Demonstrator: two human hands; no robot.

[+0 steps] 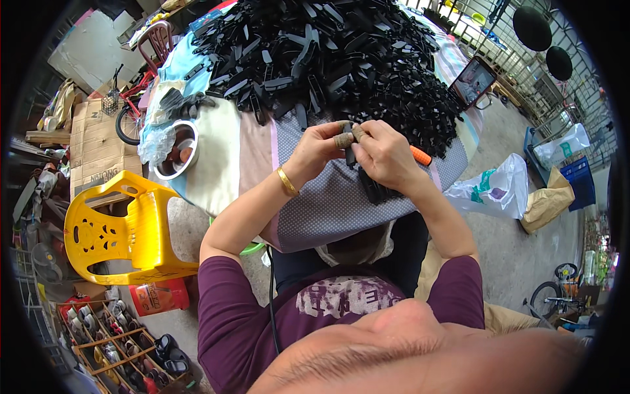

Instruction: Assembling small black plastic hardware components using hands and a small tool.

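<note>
Left hand [320, 146] and right hand [386, 156] meet over the near side of the cloth-covered bench [315, 226]; fingers of both drawn in narrow, pinching one slim black piece [350, 156] between them. Exact contact partly hidden by the fingers. Large heap of black parts [315, 59] lies just beyond; a few longer strips [374, 188] lie below the right hand, an orange handle [420, 155] beside it. Handling, judged by look: light, stiff plastic, smooth enough to slip; thin sections may snap if bent. Suggested hold: fingertips on the long sides, near each end.
</note>
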